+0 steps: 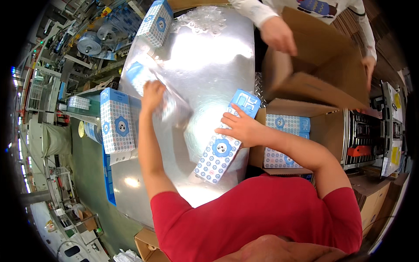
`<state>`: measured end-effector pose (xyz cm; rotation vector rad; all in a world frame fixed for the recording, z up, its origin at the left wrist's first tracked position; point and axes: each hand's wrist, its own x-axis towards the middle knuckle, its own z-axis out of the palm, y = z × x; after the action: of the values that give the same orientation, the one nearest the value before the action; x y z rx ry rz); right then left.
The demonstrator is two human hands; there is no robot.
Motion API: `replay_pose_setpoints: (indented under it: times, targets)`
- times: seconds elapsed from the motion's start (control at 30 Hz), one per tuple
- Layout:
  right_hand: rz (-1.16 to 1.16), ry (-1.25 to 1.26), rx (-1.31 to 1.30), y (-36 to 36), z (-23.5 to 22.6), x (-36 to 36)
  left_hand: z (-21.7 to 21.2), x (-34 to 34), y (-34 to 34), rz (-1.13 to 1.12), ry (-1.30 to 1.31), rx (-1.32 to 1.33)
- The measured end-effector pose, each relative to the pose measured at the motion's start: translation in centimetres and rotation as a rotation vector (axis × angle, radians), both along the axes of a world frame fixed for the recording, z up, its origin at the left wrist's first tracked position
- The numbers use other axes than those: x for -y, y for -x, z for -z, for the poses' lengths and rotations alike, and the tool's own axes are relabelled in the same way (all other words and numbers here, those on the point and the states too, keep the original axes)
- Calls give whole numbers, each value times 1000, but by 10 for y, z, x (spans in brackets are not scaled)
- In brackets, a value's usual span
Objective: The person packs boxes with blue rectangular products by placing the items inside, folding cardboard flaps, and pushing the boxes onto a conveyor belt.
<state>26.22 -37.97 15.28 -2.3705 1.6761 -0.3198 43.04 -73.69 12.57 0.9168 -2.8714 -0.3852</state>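
My right hand (240,126) spans a white-and-blue pack (210,160) printed with small round motifs and a cartoon animal head, its fingertips reaching the pack's left edge. The pack lies slanted near the front right of the metal table (209,70). Farther left, my left hand (153,95) is curled on a second pack (139,75) with a blue end. Motion smears that pack and its clear wrapping. On the left edge of the table stands another such pack (117,124).
A co-worker's hand (279,36) is beside a large open carton (318,48) at the back right. Below it, an open carton (301,105) holds several similar packs. One pack (155,24) and crumpled clear plastic (203,19) are at the table's far end. A blue crate (108,179) sits at left.
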Motion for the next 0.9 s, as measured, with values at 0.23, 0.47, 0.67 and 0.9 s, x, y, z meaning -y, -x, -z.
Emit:
replay_pose_setpoints:
  times: [0.23, 0.47, 0.67, 0.9]
  targets:
    - [-212, -37, -188, -26, -12, 15, -60, -202, -60, 73, -30, 103]
    - [-159, 84, -27, -26, -40, -41, -39, -208, -32, 27, 35, 115]
    - [500, 231, 987, 116, -86, -258, -46, -241, -23, 205, 111, 25]
    - [1364, 1155, 1967, 133, -15, -424, -93, -340, 101, 586, -495, -738]
